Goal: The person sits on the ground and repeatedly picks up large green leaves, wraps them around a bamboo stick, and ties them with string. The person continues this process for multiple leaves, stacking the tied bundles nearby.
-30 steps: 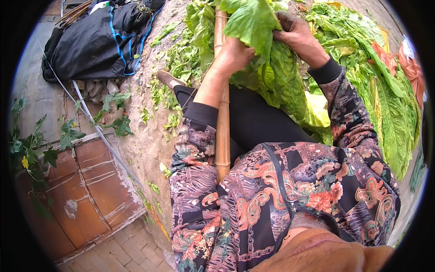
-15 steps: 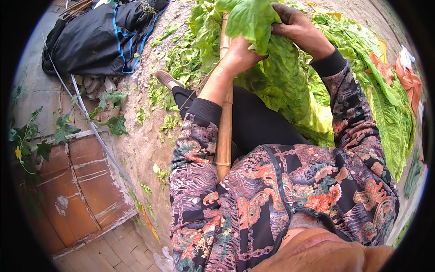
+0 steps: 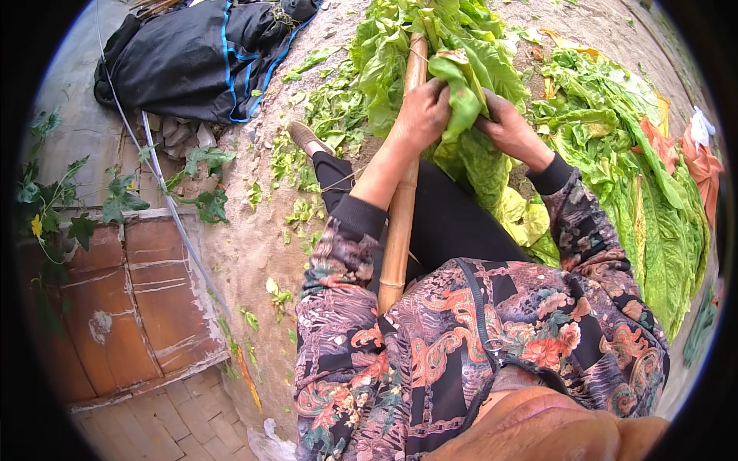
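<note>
A bamboo pole (image 3: 401, 223) slants up from my lap, its far end among hanging large green leaves (image 3: 380, 61) that look like tobacco leaves. My left hand (image 3: 423, 117) is closed round the stem end of a few such leaves (image 3: 463, 107), right against the pole. On the other side my right hand (image 3: 513, 132) pinches the same leaves, its thumb and fingers partly hidden behind them. Their broad blades hang down over my dark trousers (image 3: 453, 223). A thin string (image 3: 338, 184) runs near the pole beside my left wrist.
To the right lies a big heap of loose green leaves (image 3: 653, 238), with orange plastic bags (image 3: 698, 165) beyond it. Leaf scraps (image 3: 296, 165) litter the sandy ground on the left. A black blue-edged sheet (image 3: 177, 61), a thin metal rod (image 3: 173, 207) and a rusty panel (image 3: 131, 300) lie further left.
Both hands have drawn nearer to me and closer together, bringing the leaves' stem ends down beside the pole. The leaf that was spread upward now hangs below my hands. The view has shifted slightly.
</note>
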The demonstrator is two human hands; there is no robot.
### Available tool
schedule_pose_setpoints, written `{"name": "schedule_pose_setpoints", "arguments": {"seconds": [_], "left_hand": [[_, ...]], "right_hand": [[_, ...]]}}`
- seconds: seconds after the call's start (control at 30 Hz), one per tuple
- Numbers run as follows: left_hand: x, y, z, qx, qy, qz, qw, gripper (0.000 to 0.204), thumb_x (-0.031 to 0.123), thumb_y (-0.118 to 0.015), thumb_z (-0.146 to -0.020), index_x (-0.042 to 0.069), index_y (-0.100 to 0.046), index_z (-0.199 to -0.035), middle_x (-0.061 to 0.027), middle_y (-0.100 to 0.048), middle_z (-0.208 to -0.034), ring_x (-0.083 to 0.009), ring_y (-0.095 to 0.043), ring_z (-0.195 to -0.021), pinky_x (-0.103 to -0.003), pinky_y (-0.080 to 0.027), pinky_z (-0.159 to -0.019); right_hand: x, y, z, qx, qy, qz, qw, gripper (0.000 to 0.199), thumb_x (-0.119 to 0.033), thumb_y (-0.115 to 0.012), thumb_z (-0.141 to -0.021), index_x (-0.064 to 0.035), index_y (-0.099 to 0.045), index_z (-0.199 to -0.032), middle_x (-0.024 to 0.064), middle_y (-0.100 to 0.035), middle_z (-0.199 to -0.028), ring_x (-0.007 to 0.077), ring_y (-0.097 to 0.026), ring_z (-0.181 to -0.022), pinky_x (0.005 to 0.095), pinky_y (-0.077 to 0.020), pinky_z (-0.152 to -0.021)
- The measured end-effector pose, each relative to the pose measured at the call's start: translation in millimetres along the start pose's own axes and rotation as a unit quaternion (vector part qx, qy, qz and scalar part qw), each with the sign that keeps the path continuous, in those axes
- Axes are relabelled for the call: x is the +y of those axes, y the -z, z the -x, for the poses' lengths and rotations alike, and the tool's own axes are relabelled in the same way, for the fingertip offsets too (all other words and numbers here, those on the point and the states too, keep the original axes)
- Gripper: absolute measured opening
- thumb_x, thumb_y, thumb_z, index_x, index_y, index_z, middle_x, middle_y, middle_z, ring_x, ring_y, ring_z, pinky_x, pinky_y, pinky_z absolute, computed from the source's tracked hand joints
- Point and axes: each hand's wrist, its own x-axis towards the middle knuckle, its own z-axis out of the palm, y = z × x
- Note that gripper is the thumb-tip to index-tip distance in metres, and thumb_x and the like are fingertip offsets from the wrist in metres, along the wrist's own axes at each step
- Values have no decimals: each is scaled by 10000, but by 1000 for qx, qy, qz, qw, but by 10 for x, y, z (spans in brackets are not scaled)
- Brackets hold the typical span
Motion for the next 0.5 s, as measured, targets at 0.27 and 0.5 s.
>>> {"name": "schedule_pose_setpoints", "arguments": {"seconds": [0.27, 0.5], "left_hand": [[857, -86, -306, -73, -161, -303, 937, 103, 160, -613, -818, 65, -653, -806, -170, -619, -686, -326, -630, -643, -404, -506, -619], [-346, 897, -834, -16, 235, -167, 957, 216, 275, -609, -864, 108, -706, -960, -84, -692, -812, -162, -631, -646, -343, -504, -652]], "right_hand": [[122, 316, -695, 108, 108, 322, 934, 278, -83, -589, -746, -34, -532, -1014, 165, -609, -974, 327, -592, -927, 380, -477, -773], [477, 169, -807, 105, 61, 143, 982, 243, -46, -559, -802, 6, -531, -1037, 182, -622, -932, 275, -613, -877, 360, -479, -771]]}}
